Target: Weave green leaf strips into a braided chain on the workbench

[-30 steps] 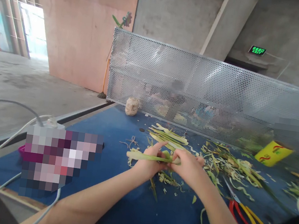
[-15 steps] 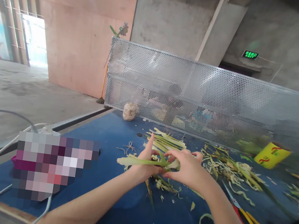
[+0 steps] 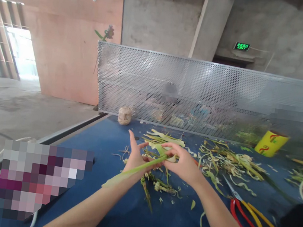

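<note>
A long, pale green leafy plant stalk (image 3: 138,168) runs slantwise across my left palm and wrist up to my right hand. My left hand (image 3: 137,161) has its thumb raised away from it, and its other fingers curl round the stalk, partly hidden. With thumb and fingers pinched together, my right hand (image 3: 185,166) grips the stalk's upper end, where a pale blade folds outward. Beyond the hands lies a bundle of similar pale stalks (image 3: 166,138). Yellowish-green trimmings (image 3: 158,184) are scattered just below my hands on the blue tabletop (image 3: 126,215).
Scissors (image 3: 240,201) with red and yellow handles lie open at right. Behind them are a heap of peeled scraps (image 3: 226,159) and a yellow roll (image 3: 271,144). A wrapped, beige roll (image 3: 124,115) stands by the perforated metal screen (image 3: 145,78). A white cable (image 3: 33,221) lies at left.
The stalk has swung from nearly level to a slant, its left end now lower over my left forearm. My left thumb has spread outward. The camera view has shifted slightly.
</note>
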Demonstrator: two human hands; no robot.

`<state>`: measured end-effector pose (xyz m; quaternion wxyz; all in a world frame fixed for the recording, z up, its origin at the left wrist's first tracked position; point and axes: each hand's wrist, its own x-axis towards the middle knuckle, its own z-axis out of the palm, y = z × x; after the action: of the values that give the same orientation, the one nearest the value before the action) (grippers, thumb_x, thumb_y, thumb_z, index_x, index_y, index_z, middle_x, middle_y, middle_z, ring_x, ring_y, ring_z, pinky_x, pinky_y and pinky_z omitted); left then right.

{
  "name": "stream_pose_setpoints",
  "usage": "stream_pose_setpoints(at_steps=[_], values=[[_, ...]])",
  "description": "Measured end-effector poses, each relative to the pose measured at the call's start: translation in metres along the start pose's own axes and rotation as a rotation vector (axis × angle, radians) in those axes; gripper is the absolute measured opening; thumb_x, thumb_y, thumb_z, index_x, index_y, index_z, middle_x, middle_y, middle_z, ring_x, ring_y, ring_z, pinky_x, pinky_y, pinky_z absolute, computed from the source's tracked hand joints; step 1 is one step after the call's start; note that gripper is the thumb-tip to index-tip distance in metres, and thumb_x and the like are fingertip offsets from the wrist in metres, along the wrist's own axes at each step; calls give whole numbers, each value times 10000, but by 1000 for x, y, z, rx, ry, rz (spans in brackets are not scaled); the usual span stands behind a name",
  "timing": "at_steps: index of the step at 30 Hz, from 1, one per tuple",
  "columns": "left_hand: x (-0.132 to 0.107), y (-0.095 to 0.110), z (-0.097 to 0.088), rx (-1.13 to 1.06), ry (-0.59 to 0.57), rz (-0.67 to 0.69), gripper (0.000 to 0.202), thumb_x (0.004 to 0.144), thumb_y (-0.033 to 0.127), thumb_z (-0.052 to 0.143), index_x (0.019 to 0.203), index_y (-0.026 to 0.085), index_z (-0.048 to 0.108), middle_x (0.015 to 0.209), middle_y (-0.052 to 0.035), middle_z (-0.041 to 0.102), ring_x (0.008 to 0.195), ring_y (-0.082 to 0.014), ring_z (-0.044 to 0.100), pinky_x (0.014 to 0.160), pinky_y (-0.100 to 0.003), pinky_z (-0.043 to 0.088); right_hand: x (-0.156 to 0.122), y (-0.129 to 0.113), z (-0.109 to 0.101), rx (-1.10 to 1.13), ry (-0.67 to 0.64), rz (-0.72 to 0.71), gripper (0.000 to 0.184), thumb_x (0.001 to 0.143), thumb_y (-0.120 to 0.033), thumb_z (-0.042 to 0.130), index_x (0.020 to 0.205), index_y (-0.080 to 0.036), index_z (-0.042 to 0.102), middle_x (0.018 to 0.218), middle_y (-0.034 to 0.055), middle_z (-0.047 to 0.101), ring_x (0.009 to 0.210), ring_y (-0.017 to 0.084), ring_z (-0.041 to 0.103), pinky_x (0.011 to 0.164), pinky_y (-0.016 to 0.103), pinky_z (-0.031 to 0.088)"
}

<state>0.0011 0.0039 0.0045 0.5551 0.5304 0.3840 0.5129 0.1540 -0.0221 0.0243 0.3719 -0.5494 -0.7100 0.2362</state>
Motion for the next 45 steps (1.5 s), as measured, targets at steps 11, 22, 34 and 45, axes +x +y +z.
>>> stream_pose_setpoints(at_steps=[11, 22, 34, 45], values=[[-3, -11, 6, -2, -40, -7, 1302, 539, 137, 769, 1320, 336, -254, 1316, -207, 354, 582, -91, 605, 442, -212, 500, 6, 16, -4, 220, 87, 110, 338, 666, -206, 531, 1000, -154, 532, 1015, 89, 638, 848, 179, 616, 706, 263, 466], [-5, -7, 8, -92, 11, 53, 1173, 560, 156, 767, 1384, 297, -55, 1255, -207, 450, 566, -78, 592, 418, -166, 437, 0, 12, 3, 215, 32, 210, 385, 640, -240, 565, 1013, -149, 582, 1092, 97, 613, 932, 206, 601, 745, 253, 460], [-9, -6, 11, 57, -24, -60, 1085, 588, 94, 718, 1397, 246, 11, 1141, -163, 561, 515, -70, 557, 403, -186, 415, 6, 29, -7, 454, 205, 113, 242, 629, -202, 537, 858, -153, 602, 894, 71, 661, 745, 179, 619, 674, 279, 452], [-11, 12, 0, 253, -330, -194, 918, 643, 166, 671, 1375, 167, 116, 1184, -166, 523, 639, -104, 570, 470, -217, 422, 4, 30, -37, 884, 260, 358, 121, 685, -264, 574, 769, -178, 558, 693, 24, 601, 555, 123, 564, 477, 243, 451]])
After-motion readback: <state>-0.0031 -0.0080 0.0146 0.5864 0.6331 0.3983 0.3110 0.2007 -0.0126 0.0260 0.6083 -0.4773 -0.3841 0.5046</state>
